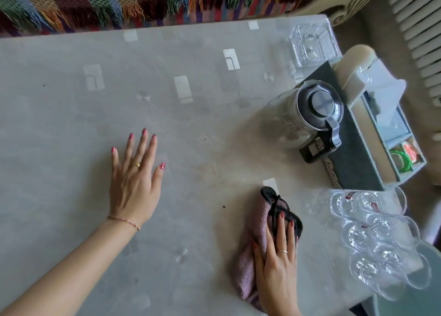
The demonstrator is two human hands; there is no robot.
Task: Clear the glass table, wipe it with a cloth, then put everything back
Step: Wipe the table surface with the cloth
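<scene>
While the left hand (133, 184) lies spread flat mid-frame and the right hand (276, 256) presses the cloth (250, 244) onto the surface (71, 125) at lower right, a wide sweep could knock the nearby glasses (372, 239) off the edge.

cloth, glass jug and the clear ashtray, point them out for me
cloth (250, 263), head view, on its pink towelling left of the right hand
glass jug (319, 103), head view, on its dark lid
clear ashtray (310, 44), head view, on its hollow middle
</scene>
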